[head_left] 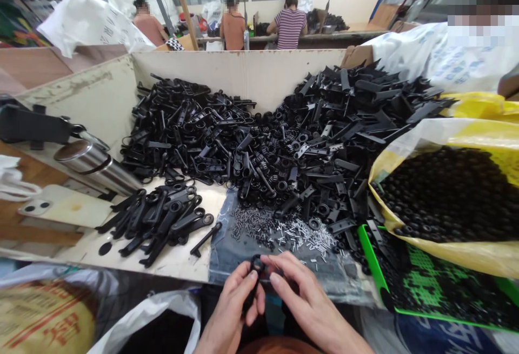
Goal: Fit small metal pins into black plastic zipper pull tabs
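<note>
At the table's front edge, my left hand [239,300] is closed around a black plastic handle with a ring at its upper end [257,263]. My right hand [302,292] meets it from the right, index fingertip at the ring, fingers bent and thumb close by. Whatever the right fingertips pinch is too small or hidden to make out. Just beyond the hands lie small silver pins [310,235] and small dark metal pieces [251,224] on a dark plastic sheet [227,256]. To the left, several similar black handles [162,219] form a small pile.
Large heaps of black plastic parts [194,127] fill the walled table. On the right are a yellow sack [430,251] of black rings and a green tray [375,273]. A steel flask [97,162] and phone [67,205] stand left. People [290,21] sit beyond the back wall.
</note>
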A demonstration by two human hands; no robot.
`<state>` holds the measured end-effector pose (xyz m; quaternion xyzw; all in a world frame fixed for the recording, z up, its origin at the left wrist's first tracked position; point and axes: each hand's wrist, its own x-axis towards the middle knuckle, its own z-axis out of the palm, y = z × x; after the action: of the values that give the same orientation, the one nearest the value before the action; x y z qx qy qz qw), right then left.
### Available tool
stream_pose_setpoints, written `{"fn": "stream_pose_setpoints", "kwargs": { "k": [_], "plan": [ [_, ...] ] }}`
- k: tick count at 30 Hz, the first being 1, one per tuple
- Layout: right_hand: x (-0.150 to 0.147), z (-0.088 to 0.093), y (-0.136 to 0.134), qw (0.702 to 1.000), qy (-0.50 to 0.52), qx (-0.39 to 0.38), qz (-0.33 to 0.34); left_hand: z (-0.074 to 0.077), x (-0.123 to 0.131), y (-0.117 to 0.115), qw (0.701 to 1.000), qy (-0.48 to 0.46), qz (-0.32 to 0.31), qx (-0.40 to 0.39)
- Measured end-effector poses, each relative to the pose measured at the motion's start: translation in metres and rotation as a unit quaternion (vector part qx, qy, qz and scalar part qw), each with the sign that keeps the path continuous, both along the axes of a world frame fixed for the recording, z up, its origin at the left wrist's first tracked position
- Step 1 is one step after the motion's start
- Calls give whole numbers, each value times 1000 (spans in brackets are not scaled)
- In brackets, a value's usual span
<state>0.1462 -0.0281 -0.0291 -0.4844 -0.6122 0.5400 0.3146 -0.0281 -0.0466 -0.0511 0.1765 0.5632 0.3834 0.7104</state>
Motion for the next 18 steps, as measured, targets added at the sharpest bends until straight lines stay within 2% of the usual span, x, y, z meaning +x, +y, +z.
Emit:
{"fn": "stream_pose_setpoints", "kwargs": {
  "k": [2,6,13,18],
  "plan": [
    [12,5,-1,995,-63,70,43,3,-1,2,999,-18,-40,23],
    [21,10,1,969,-139,159,125,3,0,1,997,-3,-57,43],
    [10,11,5,928,-285,182,159,-2,2,-6,994,24,-88,65],
    [8,9,3,918,-310,187,160,0,3,-5,990,53,-102,84]
  ]
}}
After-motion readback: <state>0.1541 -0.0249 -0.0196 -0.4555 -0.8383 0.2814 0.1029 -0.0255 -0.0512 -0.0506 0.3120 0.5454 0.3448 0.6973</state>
